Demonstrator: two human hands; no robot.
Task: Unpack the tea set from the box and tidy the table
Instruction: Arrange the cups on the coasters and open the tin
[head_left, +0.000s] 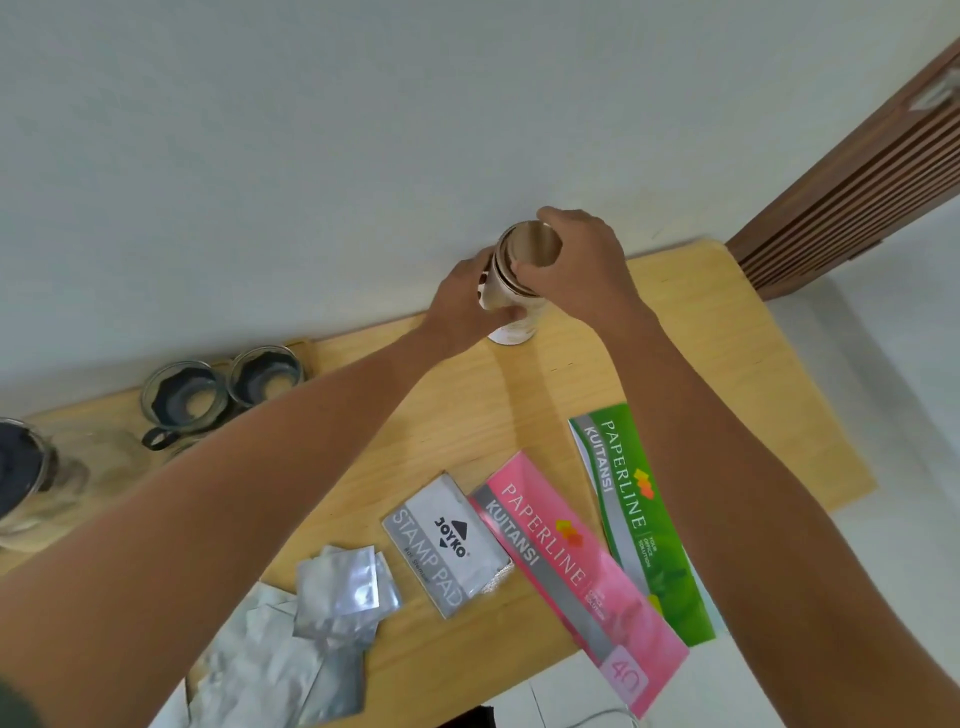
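Nearest to me, at the front edge of the wooden worktop (691, 374), lies a heap of crumpled silver foil packets (332, 587), some overlapping and reaching past the edge. Just right of them sits a grey and white stamp pad box (447, 540), tilted, its far corner touching a pink receipt book (576, 566). That book lies slantwise with its near end over the worktop edge, and a green receipt book (639, 519) lies beside it on the right, partly tucked under it.

Off to my left, near the side of the worktop, stands a clear glass jar (26, 483) with something dark inside, only partly in view. Farther along on that side are two glass cups (182, 400), side by side and almost touching, each showing a dark ring within; the nearer one has a dark handle pointing toward me.

At the far edge of the worktop, close against the white wall (311, 130), stands the tall white tin (511, 322), upright. My left hand (467, 301) wraps round its body, fingers curled on the side. My right hand (571, 254) grips the tan lid (532, 244) at the top, fingers curled round its rim. A slatted wooden panel (852, 187) stands at the far right.
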